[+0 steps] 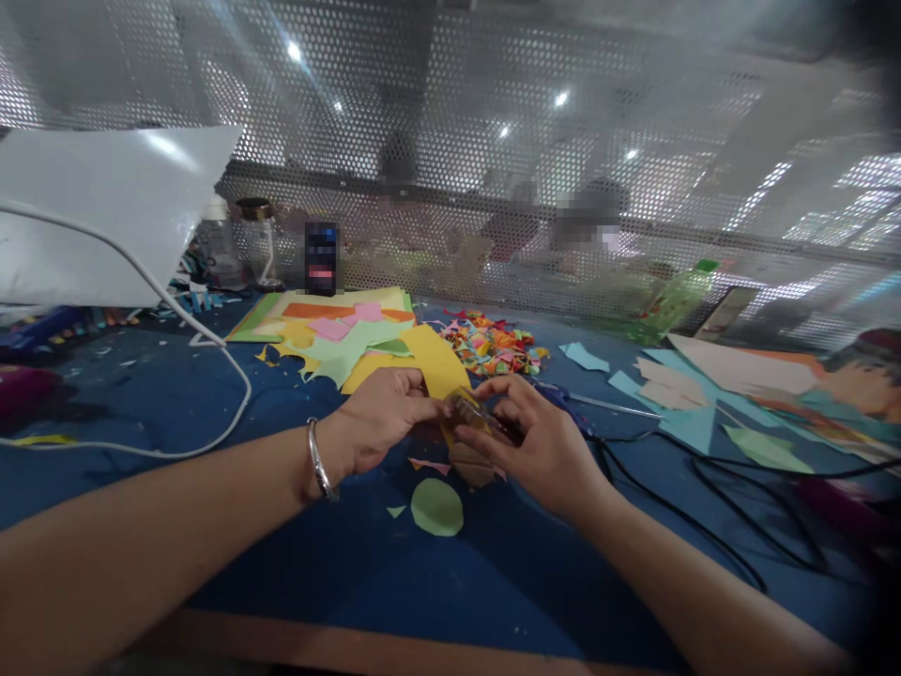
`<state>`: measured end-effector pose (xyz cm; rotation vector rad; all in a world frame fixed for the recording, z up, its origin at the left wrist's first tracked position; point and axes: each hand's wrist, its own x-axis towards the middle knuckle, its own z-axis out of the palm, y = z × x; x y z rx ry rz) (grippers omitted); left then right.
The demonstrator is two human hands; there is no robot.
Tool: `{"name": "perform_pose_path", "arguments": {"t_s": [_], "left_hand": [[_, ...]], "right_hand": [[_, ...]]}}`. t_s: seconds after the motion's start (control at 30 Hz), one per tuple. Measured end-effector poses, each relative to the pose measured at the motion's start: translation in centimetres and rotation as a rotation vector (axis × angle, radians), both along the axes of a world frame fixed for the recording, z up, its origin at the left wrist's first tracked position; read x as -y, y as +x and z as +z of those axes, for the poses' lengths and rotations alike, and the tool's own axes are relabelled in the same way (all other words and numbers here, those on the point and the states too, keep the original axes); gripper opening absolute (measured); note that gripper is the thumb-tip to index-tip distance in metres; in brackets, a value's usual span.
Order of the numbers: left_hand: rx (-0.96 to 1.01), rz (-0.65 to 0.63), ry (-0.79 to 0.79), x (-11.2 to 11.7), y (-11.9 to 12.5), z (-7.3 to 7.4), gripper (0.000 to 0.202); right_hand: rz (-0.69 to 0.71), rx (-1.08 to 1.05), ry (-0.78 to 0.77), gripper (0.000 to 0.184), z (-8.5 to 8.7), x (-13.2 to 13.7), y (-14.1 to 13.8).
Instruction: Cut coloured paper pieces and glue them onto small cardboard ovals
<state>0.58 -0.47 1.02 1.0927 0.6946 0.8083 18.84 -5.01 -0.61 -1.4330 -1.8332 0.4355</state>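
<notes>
A strip of yellow paper (440, 361) lies between my hands. My left hand (376, 413), with a silver bangle on its wrist, is closed in a pinch at the paper's left edge. My right hand (539, 437) has its thumb and fingers closed round a small, brownish, see-through object (468, 409), over the yellow paper. Its exact kind is unclear, and the fingers hide part of it. Just below is a piece of brown cardboard (471, 467). Nearer to me lies a rounded green paper piece (437, 507), with a small green scrap (396, 512) beside it.
Colored paper sheets (330, 352) and a heap of paper bits (496, 345) lie behind my hands. Black cables (710, 488) run at right, near more paper (686, 427). A white cable (243, 376) curves at left. A perforated screen (450, 113) stands behind.
</notes>
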Motion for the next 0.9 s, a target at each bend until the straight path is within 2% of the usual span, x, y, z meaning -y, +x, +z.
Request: {"name": "perform_pose_path", "arguments": {"t_s": [0.17, 0.33, 0.67, 0.9], "left_hand": [[-0.048, 0.006, 0.008, 0.1, 0.0, 0.5, 0.011], [-0.023, -0.033, -0.001, 0.1, -0.2, 0.4, 0.014], [-0.003, -0.07, 0.036, 0.2, -0.1, 0.6, 0.017], [0.002, -0.031, 0.034, 0.2, 0.0, 0.4, 0.007]], "right_hand": [[-0.01, -0.116, -0.075, 0.037, 0.1, -0.3, 0.5], [0.052, -0.188, -0.138, 0.034, -0.1, -0.7, 0.9], [0.101, -0.197, -0.16, 0.03, -0.1, -0.7, 0.9], [0.057, -0.186, -0.099, 0.029, 0.3, -0.4, 0.6]]}}
